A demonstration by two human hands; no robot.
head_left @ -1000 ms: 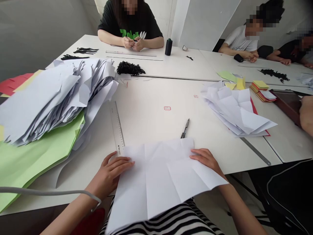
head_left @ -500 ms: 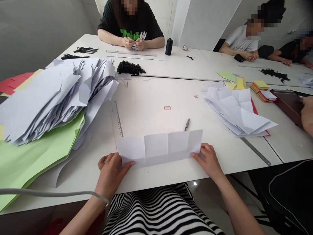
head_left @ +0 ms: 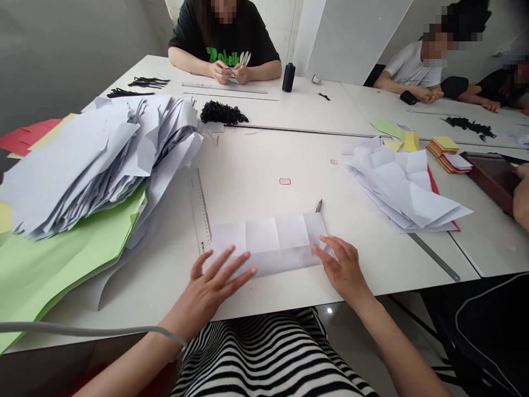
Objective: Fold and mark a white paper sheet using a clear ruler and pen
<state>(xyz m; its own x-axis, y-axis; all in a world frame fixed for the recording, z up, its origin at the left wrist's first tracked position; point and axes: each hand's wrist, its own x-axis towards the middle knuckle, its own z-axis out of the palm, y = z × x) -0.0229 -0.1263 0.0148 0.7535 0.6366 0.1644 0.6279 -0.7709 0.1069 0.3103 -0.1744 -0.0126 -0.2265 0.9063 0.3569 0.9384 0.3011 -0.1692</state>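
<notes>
A creased white sheet of paper (head_left: pixel 264 240) lies in front of me on the white table, with upright fold lines and one lengthwise crease. My left hand (head_left: pixel 217 284) is open, its fingers spread over the sheet's lower left part. At the right end, my right hand (head_left: pixel 341 264) has its fingers apart and the tips at the paper's edge; it does not grip it. Just beyond the sheet, a pen (head_left: pixel 319 205) is partly covered by it. Left of the paper lies a clear ruler (head_left: pixel 201 201).
A large stack of white paper (head_left: pixel 74 165) over green sheets (head_left: pixel 82 253) takes up the left. On the right are creased white sheets (head_left: pixel 397 182), a metal ruler (head_left: pixel 433 256) and coloured paper pads (head_left: pixel 444 146). Black cords (head_left: pixel 223 113) lie toward a person opposite (head_left: pixel 225 44).
Both hands have let go of the paper's ends, and the sheet has come down flatter on the table. My left hand has moved right, spreading its fingers over it.
</notes>
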